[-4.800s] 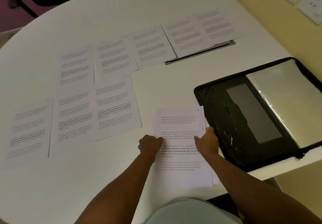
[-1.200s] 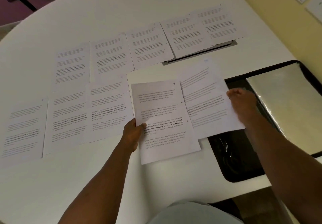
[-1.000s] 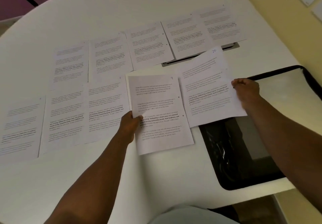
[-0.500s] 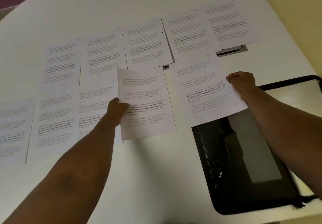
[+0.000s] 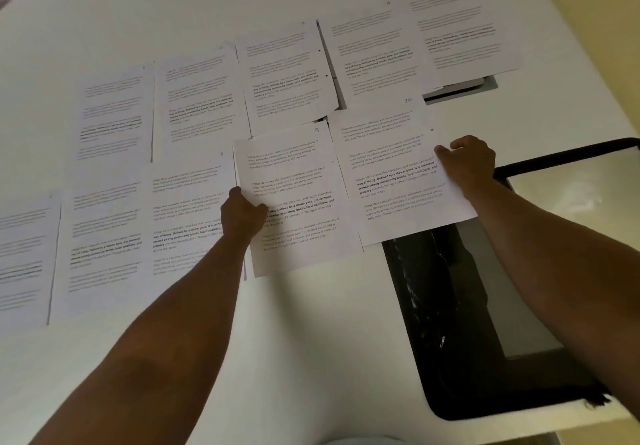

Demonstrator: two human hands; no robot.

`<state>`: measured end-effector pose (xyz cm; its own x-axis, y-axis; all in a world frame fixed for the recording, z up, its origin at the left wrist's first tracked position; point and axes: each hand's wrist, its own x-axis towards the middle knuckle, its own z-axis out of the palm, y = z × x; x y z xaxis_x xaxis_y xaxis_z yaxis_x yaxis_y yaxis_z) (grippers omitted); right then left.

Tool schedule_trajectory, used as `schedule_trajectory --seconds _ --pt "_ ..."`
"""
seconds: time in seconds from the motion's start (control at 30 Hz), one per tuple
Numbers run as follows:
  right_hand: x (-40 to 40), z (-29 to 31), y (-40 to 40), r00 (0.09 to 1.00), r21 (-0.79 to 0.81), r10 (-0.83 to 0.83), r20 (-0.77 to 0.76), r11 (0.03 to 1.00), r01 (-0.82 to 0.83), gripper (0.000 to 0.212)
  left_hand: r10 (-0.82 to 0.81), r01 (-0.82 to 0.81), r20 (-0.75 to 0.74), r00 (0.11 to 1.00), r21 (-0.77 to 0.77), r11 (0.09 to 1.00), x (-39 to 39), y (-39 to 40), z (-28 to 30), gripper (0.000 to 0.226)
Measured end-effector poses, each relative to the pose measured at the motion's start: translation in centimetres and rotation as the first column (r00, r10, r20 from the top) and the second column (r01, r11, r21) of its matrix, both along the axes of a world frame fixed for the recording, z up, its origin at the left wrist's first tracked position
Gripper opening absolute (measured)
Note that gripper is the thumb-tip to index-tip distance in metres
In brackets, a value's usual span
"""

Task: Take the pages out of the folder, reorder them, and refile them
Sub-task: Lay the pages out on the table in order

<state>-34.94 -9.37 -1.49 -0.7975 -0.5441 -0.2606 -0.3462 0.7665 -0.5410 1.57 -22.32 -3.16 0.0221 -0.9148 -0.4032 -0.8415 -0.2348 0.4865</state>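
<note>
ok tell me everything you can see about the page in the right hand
The page is a white printed sheet with four short blocks of text, one partly bold, and a handwritten 10 at its top right corner. The right hand pinches its right edge. Its lower right part overhangs the open black folder; its left edge meets the page marked 9, and its top covers the bottom of a page in the far row. Whether it lies flat cannot be told.
</note>
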Motion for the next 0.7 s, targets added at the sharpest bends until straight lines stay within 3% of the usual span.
schedule_trajectory --seconds 0.23,0.33,0.47,0.53,0.57,0.7 --pt "3.1 0.4 2.3 0.958 -0.023 0.148 -0.244 0.987 -0.158 0.043 -0.174 0.195 0.228 0.958 -0.074 0.978 0.5 1.5 0.9 0.066" --pt "6.0 0.5 4.1 0.956 -0.104 0.228 -0.183 0.963 -0.249 0.041 -0.234 0.248 0.224 0.946 -0.036 0.968 1.0 3.3 1.1 0.062" --pt "9.3 -0.1 5.6 0.936 -0.074 0.334 -0.109 0.936 -0.343 0.038 -0.279 0.277 0.215 0.936 0.037 0.96 1.1 5.4 0.1 0.059" --pt "13.1 6.3 8.7 0.899 -0.136 0.342 -0.274 0.911 -0.388 0.039 -0.355 0.372 0.137 0.925 -0.135 0.918 3.8 8.1 5.6 0.059" --pt "13.1 6.2 8.6 0.904 -0.143 0.354 -0.242 0.908 -0.394 0.04 -0.353 0.368 0.121 0.928 -0.135 0.92 3.4 8.1 5.1 0.058" --pt "16.3 4.1 9.9 0.85 -0.028 0.494 -0.182 0.862 -0.506 0.046 -0.397 0.411 0.165 0.903 -0.064 0.909 5.1 11.3 3.4 0.058"
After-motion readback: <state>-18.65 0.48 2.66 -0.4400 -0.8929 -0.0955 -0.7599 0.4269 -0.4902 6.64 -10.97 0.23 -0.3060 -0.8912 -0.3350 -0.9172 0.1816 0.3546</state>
